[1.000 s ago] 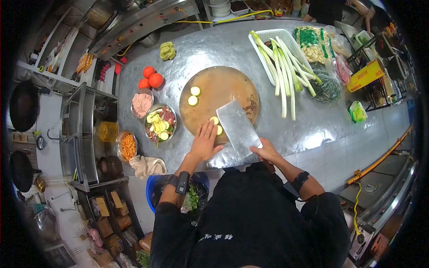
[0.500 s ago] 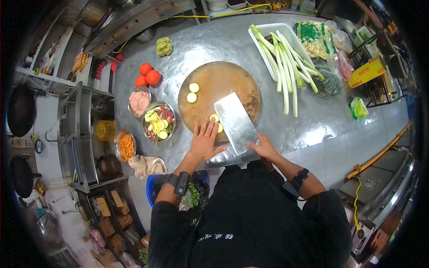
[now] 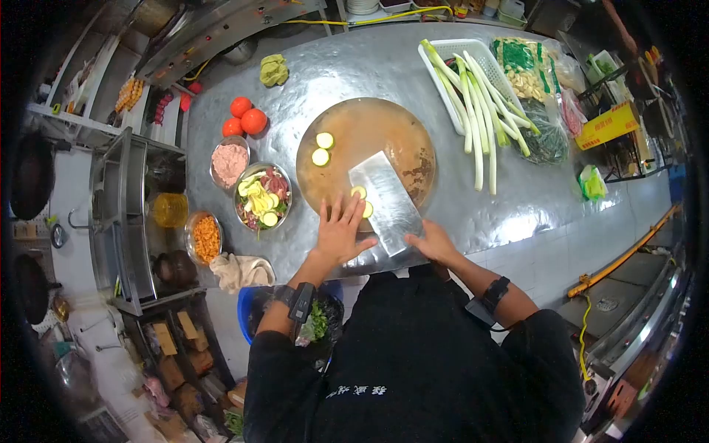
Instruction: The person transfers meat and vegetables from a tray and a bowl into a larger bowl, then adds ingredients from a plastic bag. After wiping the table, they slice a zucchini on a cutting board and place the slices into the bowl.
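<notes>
My right hand (image 3: 437, 242) grips the handle end of a wide cleaver (image 3: 391, 210), its blade lying nearly flat over the round wooden chopping board (image 3: 347, 118). Two pale green-rimmed slices that look like zucchini (image 3: 367, 210) sit at the blade's left edge and seem to overlap it. Beside them my left hand (image 3: 338, 235) rests on the board's near edge, open, fingers apart, the fingertips close to the slices. Further up the board, on its left, lie two more such slices (image 3: 320, 156).
Left of the board stand bowls of mixed sliced vegetables and meat (image 3: 259, 193), minced meat (image 3: 230, 164) and orange pieces (image 3: 206, 238), with tomatoes (image 3: 253, 122) behind. A cloth (image 3: 242, 272) lies at the table edge. Long scallions (image 3: 480, 111) fill a white basket on the right.
The cleaver blade has shifted slightly left, so its edge now meets the two nearer slices. My left hand stays almost in place. The whole view has moved a little.
</notes>
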`<state>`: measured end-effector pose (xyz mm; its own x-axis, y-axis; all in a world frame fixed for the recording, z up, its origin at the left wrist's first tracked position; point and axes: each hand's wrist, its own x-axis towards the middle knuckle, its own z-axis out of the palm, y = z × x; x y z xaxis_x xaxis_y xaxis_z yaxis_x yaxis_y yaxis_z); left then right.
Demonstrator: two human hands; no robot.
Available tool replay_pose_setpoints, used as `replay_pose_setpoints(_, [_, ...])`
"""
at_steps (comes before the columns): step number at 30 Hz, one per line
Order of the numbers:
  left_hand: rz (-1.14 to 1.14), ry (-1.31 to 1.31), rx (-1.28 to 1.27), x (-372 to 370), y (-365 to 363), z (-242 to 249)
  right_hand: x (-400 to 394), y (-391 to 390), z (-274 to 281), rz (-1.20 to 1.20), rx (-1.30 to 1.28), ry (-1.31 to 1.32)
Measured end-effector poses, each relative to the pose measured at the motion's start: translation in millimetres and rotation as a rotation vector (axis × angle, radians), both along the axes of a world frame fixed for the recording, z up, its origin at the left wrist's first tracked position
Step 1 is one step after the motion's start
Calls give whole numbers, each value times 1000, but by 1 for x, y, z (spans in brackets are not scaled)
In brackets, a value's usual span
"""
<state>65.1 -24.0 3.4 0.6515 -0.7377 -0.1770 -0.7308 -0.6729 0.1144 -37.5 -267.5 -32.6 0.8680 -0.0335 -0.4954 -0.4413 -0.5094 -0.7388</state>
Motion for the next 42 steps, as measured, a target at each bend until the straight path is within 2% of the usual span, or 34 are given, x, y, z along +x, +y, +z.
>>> replay_pose_setpoints(4, [31,6,-11,-1,2,-3,-19,-5,4,5,-8,-46])
replay_pose_setpoints(11, [48,31,16,13,13,7,17,38,4,-59,108,56])
replay_pose_setpoints(13, [58,30,-17,15,15,6,12,31,5,-86,167,-9])
replay_pose_setpoints(16, [71,42,-80,8,11,0,-1,6,-11,-159,170,128])
replay_pose_setpoints(19, [32,80,-48,4,7,-4,-19,-17,-20,-289,362,150])
replay_pose_setpoints(21, [10,56,-58,3,3,-7,-27,-25,-40,-251,254,80])
replay_pose_setpoints(23, [-4,28,-55,4,1,-4,-30,-28,-30,-222,204,79])
replay_pose_setpoints(26, [-18,27,-3,7,-1,3,-28,-23,-9,-260,280,183])
replay_pose_setpoints(29, [-24,26,27,7,-1,3,-28,-19,-7,-287,312,163])
replay_pose_setpoints(38, [-27,7,50,4,-3,4,-28,-16,-14,-231,248,133])
replay_pose_setpoints(41, [-31,-1,49,4,-5,6,-26,-17,-7,-199,224,218])
replay_pose_setpoints(42, [-34,-8,48,4,-4,7,-26,-15,-10,-205,227,151])
